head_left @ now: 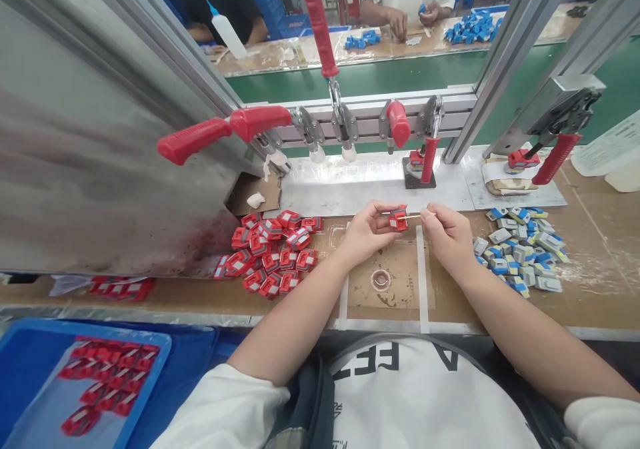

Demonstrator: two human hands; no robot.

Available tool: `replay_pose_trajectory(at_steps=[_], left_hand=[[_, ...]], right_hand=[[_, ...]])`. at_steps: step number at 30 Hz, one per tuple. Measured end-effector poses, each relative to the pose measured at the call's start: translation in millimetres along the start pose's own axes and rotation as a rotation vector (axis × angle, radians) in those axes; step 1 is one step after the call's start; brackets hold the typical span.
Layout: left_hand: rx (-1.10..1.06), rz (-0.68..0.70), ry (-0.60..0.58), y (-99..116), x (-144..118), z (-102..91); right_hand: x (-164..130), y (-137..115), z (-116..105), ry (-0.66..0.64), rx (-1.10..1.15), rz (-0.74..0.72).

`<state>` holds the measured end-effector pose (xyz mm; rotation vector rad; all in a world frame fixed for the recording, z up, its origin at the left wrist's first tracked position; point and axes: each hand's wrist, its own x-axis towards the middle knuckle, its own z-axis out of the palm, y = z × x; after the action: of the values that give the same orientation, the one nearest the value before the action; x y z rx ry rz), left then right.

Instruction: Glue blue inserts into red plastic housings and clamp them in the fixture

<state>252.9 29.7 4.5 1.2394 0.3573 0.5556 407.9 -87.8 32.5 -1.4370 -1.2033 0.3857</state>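
My left hand (367,228) pinches a small red plastic part (399,219) above the brown bench top. My right hand (447,234) holds a thin stick (415,216) whose tip touches the right side of that red part. A pile of several red parts (273,252) lies to the left of my left hand. To the right of my right hand lies a heap of grey, blue and yellow parts (523,249). A small round ring (381,278) sits on the bench below my hands.
Red-handled toggle clamps (225,129) (426,158) (555,158) hang on an aluminium frame over a metal plate (350,186). A blue tray (30,369) with red parts sits at lower left. Other people's hands (400,21) handle blue parts across the far bench, beside a white bottle (227,32).
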Motion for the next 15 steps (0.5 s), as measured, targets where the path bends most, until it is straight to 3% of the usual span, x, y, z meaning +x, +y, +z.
replay_pose_trajectory(at_steps=[15], left_hand=[[0.022,0.041,0.023,1.9,0.2,0.1]], right_hand=[[0.0,0.4,0.6,-0.019,-0.049,-0.017]])
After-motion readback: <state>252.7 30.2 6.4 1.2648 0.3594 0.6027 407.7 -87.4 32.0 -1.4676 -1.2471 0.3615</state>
